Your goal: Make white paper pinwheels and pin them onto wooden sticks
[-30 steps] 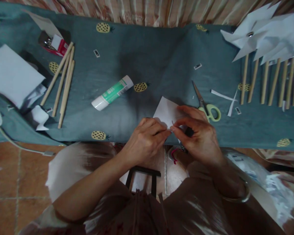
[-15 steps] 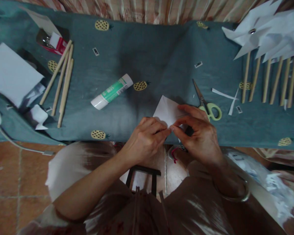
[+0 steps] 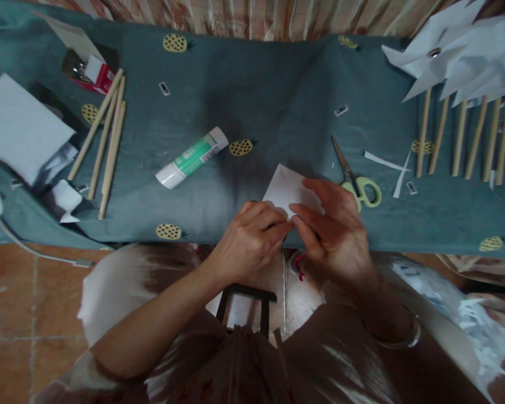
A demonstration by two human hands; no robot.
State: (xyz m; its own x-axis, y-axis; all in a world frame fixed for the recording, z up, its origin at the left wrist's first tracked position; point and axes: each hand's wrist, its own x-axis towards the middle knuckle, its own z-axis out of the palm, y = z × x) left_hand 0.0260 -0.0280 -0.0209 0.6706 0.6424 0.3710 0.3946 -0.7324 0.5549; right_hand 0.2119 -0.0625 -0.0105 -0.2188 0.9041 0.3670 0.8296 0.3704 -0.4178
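Observation:
A small white square of paper (image 3: pixel 283 188) with crease lines lies near the table's front edge, under both of my hands. My left hand (image 3: pixel 252 235) is closed on its near left edge, fingers pressed together. From the right, my right hand (image 3: pixel 336 230) has the paper's near edge between thumb and index finger, the thumb close to my left fingertips. Its other fingers rest over the paper's right side, hiding part of it. Just beyond that hand lie scissors (image 3: pixel 364 191) with pale green handles. A green and white glue stick (image 3: pixel 192 157) lies to the left.
White paper pinwheels (image 3: pixel 421 62) on wooden sticks lie at the right. Thin paper strips (image 3: pixel 387 161) are beside the scissors. At the left are loose wooden sticks (image 3: pixel 114 151), a red box (image 3: pixel 103 78), white paper sheets (image 3: pixel 21 126) and a white cable (image 3: pixel 37 255).
My right thumb and index finger have spread slightly, and the right hand has shifted a little left. The paper's right side lies flatter. My left hand stays put.

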